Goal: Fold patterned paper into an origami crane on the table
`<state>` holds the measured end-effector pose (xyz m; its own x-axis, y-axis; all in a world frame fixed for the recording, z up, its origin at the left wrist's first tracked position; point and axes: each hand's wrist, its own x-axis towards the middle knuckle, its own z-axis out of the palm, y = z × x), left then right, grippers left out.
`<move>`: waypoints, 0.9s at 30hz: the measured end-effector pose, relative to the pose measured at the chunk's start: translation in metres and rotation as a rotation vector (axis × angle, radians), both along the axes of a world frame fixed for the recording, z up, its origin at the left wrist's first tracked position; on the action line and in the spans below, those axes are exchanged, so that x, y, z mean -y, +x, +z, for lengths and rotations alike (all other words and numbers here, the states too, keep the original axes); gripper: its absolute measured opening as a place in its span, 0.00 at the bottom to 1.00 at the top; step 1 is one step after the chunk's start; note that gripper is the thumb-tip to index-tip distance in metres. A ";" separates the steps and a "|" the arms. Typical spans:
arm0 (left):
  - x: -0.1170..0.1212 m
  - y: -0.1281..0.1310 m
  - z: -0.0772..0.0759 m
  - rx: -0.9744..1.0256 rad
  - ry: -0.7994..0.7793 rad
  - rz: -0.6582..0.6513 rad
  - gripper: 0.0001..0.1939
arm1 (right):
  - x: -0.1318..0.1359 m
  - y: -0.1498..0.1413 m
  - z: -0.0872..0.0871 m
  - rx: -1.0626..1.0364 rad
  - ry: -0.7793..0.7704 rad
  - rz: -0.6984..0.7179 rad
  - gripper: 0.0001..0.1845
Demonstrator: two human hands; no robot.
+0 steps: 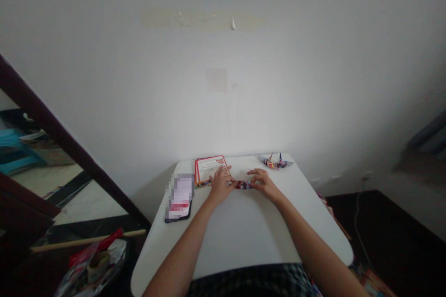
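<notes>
Between my two hands, over the white table (244,227), is a small piece of folded patterned paper (244,185). My left hand (222,184) pinches its left end between thumb and finger, the other fingers spread over the edge of a printed sheet. At its right end my right hand (264,184) is closed on it with thumb and fingertips. Two folded paper cranes (277,164) in similar patterned paper, close together or overlapping, sit near the table's far right corner. The exact folds of the held piece are too small to make out.
Red-bordered printed sheets (209,169) lie at the table's back left. A phone (179,197) with a blurred screen rests by the left edge. The wall (223,116) rises right behind the table. A dark-framed mirror (69,134) leans at left, above a bag-lined bin (97,264).
</notes>
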<state>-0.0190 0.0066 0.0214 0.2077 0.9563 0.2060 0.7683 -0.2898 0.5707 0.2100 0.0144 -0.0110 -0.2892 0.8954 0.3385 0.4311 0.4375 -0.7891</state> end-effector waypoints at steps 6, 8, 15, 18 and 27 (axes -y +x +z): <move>-0.001 0.000 -0.003 0.025 0.020 0.008 0.06 | 0.002 -0.007 -0.006 0.059 0.091 -0.043 0.09; -0.003 0.000 -0.008 0.031 0.033 -0.006 0.06 | 0.001 -0.008 -0.009 0.063 0.109 -0.049 0.09; -0.002 0.003 -0.011 0.007 -0.021 -0.061 0.05 | -0.006 -0.004 -0.016 0.040 0.101 -0.055 0.07; -0.001 0.004 -0.008 -0.012 -0.019 -0.060 0.04 | -0.007 -0.004 -0.018 0.039 0.098 -0.062 0.06; 0.005 0.010 -0.002 -0.061 -0.057 -0.051 0.07 | -0.009 -0.005 -0.019 0.043 0.069 -0.069 0.06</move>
